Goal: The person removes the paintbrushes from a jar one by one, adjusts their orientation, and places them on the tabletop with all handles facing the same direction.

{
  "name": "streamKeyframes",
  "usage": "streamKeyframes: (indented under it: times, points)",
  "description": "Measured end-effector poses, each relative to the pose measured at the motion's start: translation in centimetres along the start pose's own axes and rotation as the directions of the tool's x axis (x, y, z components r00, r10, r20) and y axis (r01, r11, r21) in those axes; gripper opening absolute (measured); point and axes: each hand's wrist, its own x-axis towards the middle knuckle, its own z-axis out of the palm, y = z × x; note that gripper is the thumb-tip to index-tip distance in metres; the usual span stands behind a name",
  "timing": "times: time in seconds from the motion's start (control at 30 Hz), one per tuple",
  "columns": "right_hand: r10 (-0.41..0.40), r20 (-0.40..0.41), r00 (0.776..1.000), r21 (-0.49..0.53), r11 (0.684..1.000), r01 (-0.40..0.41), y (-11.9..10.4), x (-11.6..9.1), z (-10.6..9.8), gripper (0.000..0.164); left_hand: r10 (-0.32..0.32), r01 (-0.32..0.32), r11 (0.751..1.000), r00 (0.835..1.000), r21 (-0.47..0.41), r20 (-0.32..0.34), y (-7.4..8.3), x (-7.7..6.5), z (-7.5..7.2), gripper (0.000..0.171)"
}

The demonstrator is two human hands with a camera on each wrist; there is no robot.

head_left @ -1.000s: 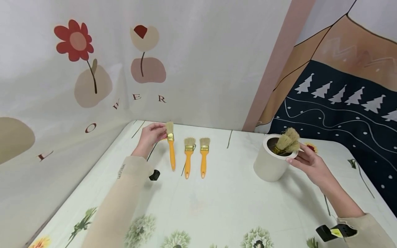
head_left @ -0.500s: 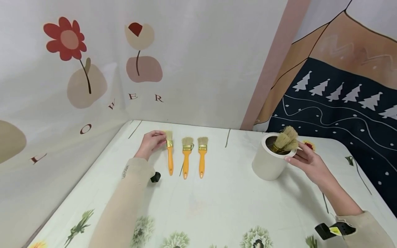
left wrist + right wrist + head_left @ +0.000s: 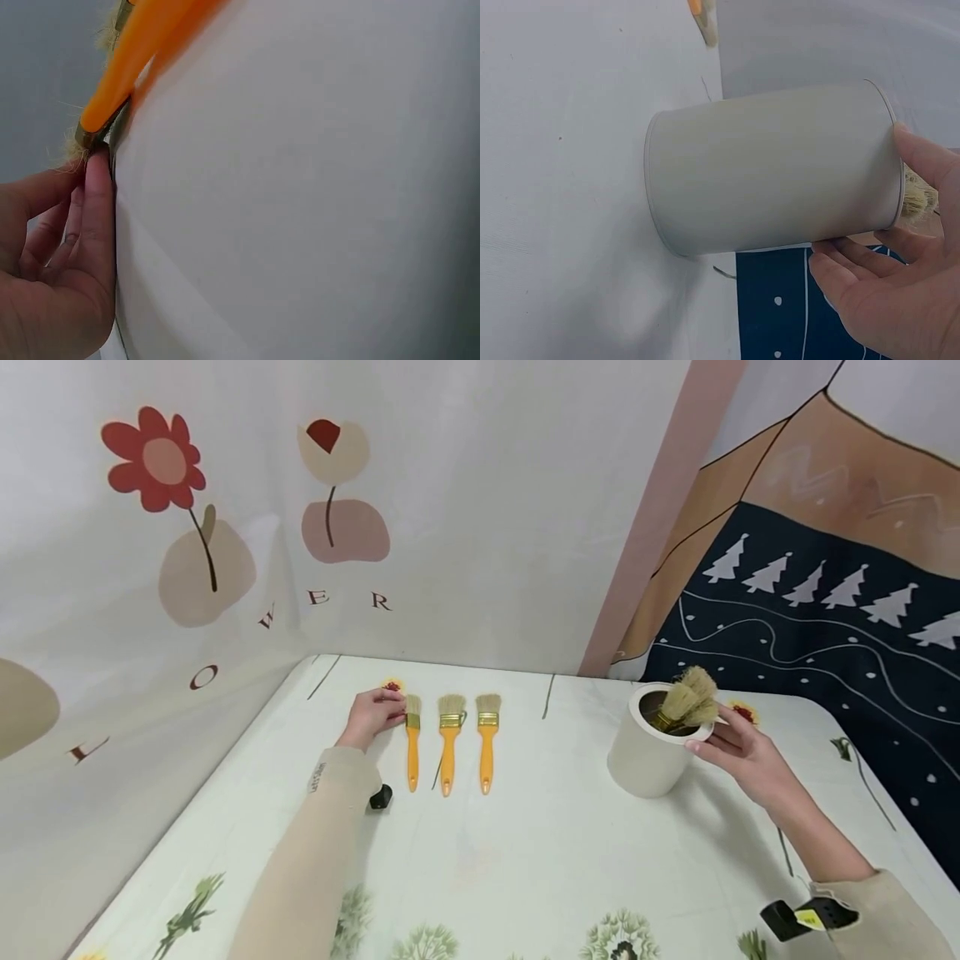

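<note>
Three paintbrushes with orange handles lie side by side on the table, bristles pointing away. My left hand (image 3: 371, 717) pinches the leftmost paintbrush (image 3: 413, 752) by its bristle end; in the left wrist view the fingertips meet the bristles beside the metal band. To its right are the middle paintbrush (image 3: 447, 752) and the right paintbrush (image 3: 487, 752). My right hand (image 3: 750, 762) grips a cream cylindrical pot (image 3: 647, 764) near its rim, the thumb and fingers apart along its side. Several more paintbrushes (image 3: 688, 700) stand in the pot, their handles hidden inside.
A pale tablecloth (image 3: 525, 860) with printed flowers covers the table. A white curtain (image 3: 487, 527) hangs behind the table, and a dark fabric with white trees (image 3: 817, 627) hangs at the right, close behind the pot.
The left hand has lowered the leftmost paintbrush towards me until it lies level with the other two. The right hand and the pot have stayed put; the head view has shifted slightly.
</note>
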Motion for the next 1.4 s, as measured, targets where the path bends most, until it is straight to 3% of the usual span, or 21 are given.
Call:
streamKeyframes:
  times: [0.2,0.4,0.77,1.07,1.4]
  points:
    - [0.001,-0.003,1.0,0.004,1.0,-0.001,0.0,-0.1,0.1,0.088,0.013,-0.014,0.999,1.0,0.049,0.027,0.2,-0.4,-0.4,0.035]
    - [-0.002,-0.009,1.0,0.015,1.0,0.003,-0.1,-0.2,0.1,0.088,0.037,-0.038,0.998,0.999,0.042,0.025,0.7,-0.6,-0.9,0.039]
    - [0.005,0.006,1.0,0.014,1.0,-0.005,-0.2,-0.2,0.0,0.089,0.105,-0.106,0.994,0.994,0.04,0.024,3.1,-1.1,-1.0,0.038]
    - [-0.006,0.005,1.0,0.009,1.0,0.006,0.0,-0.2,0.1,0.088,0.19,-0.19,0.982,0.979,-0.007,0.073,5.6,-1.9,1.2,0.039]
    - [0.001,0.007,1.0,0.009,1.0,-0.001,-0.1,-0.3,0.0,0.088,0.277,-0.256,0.958,0.943,-0.13,0.185,8.9,-4.0,5.8,0.04]
